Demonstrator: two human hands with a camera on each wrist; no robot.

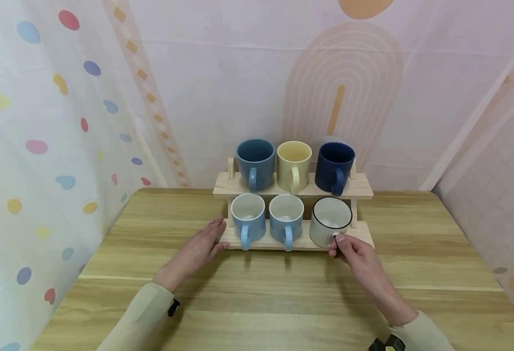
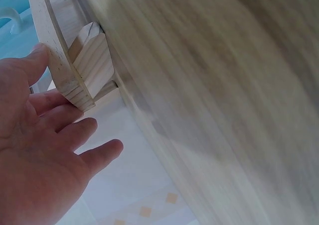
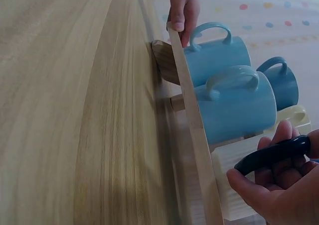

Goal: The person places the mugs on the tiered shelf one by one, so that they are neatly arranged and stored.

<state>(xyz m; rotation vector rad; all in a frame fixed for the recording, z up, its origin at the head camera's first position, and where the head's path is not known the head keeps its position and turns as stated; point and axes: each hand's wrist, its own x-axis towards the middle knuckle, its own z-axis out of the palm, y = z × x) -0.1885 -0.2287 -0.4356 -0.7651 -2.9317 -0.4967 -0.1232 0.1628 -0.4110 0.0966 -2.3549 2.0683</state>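
A two-tier wooden rack (image 1: pixel 293 242) holds several mugs. At the right of its lower shelf is a white mug (image 1: pixel 325 233) with a black rim. My right hand (image 1: pixel 362 258) grips its black handle (image 3: pixel 271 154) between thumb and fingers. Beside it on that shelf stand a light blue mug (image 1: pixel 279 228) and another light blue mug (image 1: pixel 257 230), handles forward. My left hand (image 1: pixel 200 246) rests against the left end of the lower shelf (image 2: pixel 55 51), thumb near the front edge and fingers fairly straight along the side.
On the upper shelf stand a teal-blue mug (image 1: pixel 263 170), a pale yellow mug (image 1: pixel 285 170) and a dark navy mug (image 1: pixel 326 170). The rack stands near the back of a wooden table (image 1: pixel 274 302). A patterned curtain (image 1: pixel 222 97) hangs behind and to the left.
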